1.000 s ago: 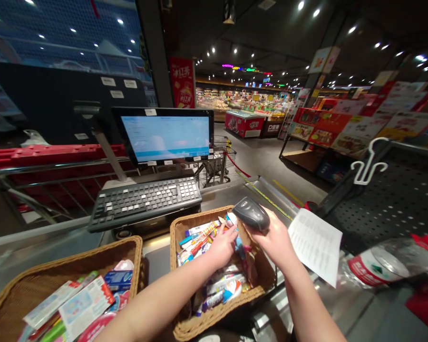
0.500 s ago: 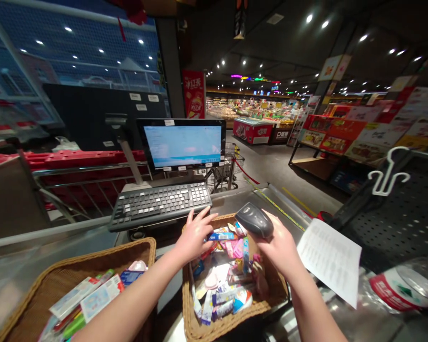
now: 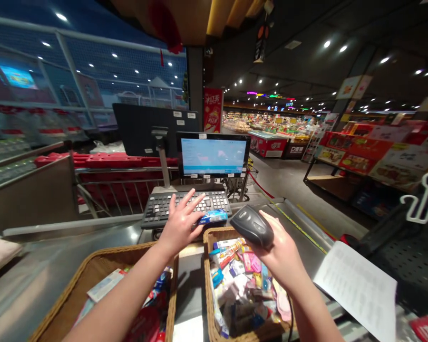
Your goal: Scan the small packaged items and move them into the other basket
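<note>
My left hand (image 3: pixel 181 223) grips a small blue box (image 3: pixel 214 217) at its near end, between thumb and forefinger, while the other fingers stretch out over the keyboard (image 3: pixel 160 204). In my right hand (image 3: pixel 280 247) is a black barcode scanner (image 3: pixel 251 225), its head turned left towards the box. Under the scanner stands a wicker basket (image 3: pixel 209 285) full of small packaged goods, among them a pink item (image 3: pixel 251 261). A second wicker basket (image 3: pixel 74 270) with flat packs and other goods lies beneath my left forearm, which hides part of it.
Behind the keyboard a lit monitor (image 3: pixel 214 156) stands beside a dark screen's back (image 3: pixel 139 128). A printed sheet (image 3: pixel 358 285) lies right of my right forearm, near a white hook (image 3: pixel 423 199). A metal cart rail (image 3: pixel 128 175) runs behind the counter.
My left hand has risen out of the right basket with the blue box and is now over the keyboard's front. The view has turned left; the scanner stays in my right hand.
</note>
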`<state>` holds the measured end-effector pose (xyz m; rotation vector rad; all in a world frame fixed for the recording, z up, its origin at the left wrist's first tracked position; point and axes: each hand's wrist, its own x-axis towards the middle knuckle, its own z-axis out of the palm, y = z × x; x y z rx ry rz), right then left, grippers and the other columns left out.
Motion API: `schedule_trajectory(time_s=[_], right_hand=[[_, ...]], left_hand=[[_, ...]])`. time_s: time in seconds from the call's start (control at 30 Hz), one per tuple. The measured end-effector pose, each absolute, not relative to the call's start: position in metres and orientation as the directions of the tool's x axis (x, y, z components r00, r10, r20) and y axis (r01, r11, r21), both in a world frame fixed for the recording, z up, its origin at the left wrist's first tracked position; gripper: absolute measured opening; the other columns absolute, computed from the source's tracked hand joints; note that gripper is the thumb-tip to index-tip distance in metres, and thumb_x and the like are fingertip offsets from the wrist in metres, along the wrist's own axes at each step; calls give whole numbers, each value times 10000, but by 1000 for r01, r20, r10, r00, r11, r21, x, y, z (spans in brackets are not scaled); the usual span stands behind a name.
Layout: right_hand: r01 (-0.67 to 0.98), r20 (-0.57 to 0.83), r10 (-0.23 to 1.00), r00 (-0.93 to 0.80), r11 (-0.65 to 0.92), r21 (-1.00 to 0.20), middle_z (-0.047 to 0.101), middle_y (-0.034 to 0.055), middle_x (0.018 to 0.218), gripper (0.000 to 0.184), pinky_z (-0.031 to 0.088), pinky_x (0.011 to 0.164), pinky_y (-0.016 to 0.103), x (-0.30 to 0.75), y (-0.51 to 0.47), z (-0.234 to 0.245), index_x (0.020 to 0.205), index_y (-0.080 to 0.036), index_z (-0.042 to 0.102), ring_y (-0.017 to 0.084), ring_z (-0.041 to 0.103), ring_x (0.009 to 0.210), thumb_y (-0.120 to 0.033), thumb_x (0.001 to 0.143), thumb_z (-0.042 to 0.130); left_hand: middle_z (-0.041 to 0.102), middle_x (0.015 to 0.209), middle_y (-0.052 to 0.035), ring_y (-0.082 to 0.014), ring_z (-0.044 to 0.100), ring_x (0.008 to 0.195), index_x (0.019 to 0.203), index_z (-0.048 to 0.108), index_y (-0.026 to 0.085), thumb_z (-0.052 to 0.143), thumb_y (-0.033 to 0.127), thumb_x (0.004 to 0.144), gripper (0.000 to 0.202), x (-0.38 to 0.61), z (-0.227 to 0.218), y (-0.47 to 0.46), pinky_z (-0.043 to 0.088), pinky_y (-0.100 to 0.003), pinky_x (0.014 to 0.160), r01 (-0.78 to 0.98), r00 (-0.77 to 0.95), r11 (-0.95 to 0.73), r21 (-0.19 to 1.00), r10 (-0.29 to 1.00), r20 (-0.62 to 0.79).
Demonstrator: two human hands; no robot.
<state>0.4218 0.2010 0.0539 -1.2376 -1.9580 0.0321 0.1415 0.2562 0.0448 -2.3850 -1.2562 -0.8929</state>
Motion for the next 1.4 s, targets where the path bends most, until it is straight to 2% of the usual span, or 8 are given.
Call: schedule_trajectory(time_s=[0.3,0.6,1.1,1.4], right_hand=[[690,591,750,-297,596,-410,629,116,1308,367,298,1127,629,371,197,60,1193,-236,642,351,484,1326,-317,835,622],[656,551,763,-338,611,-443,639,114,1289,381,310,1109,649,334,192,62,1199,-249,645,356,490,1313,-280,819,634],[644,531,753,-388,634,-429,642,117,1291,417,303,1111,662,309,182,63,1214,-244,650,367,471,1335,-257,797,628],[638,523,752,-402,639,-429,640,128,1283,338,309,1109,649,299,177,62,1142,-220,671,361,475,1326,-271,813,614]], left_hand=[[486,1477,-71,-330,328,1433,925,700,242,611,251,843,121,89,62,245,79,-676,1159,883,343,-470,-16,619,706],[475,1486,-55,-315,318,1441,942,695,243,612,257,855,121,57,64,232,66,-650,1174,913,305,-407,-29,634,711],[483,1478,-63,-326,339,1428,932,705,245,618,227,827,138,31,65,217,59,-665,1170,916,283,-401,-9,630,723],[485,1477,-68,-320,347,1425,918,703,238,619,237,828,123,21,58,205,42,-665,1171,925,270,-381,5,664,697]])
